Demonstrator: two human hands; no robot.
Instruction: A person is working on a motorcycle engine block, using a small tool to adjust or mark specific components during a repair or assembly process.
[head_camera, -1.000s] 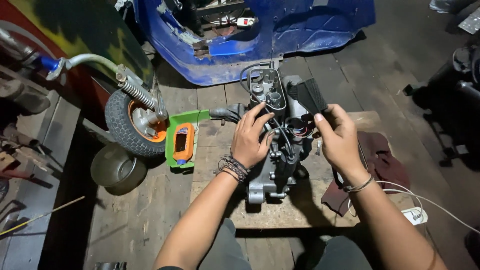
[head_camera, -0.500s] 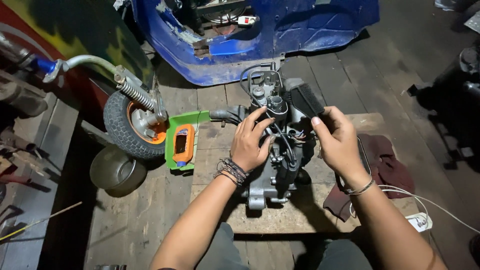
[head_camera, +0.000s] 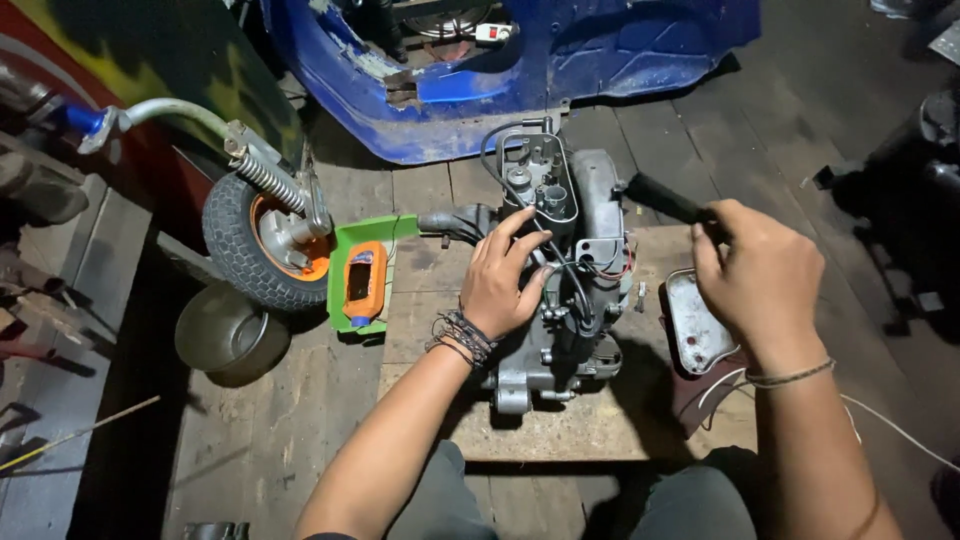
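A grey scooter engine (head_camera: 560, 290) sits on a square wooden board (head_camera: 600, 430) in front of me, its long axis running away from my body toward the blue scooter body (head_camera: 560, 70) beyond. My left hand (head_camera: 505, 280) lies on the engine's left flank, fingers spread and curled loosely over the casing and black cables, pressing rather than gripping. My right hand (head_camera: 755, 275) is off to the engine's right, closed around a black tool handle (head_camera: 670, 200) whose length points up and left toward the engine's top end. Just below that hand a loose metal cover plate (head_camera: 695, 330) lies on a dark red cloth (head_camera: 700, 400). The left hand is the nearer one to the engine
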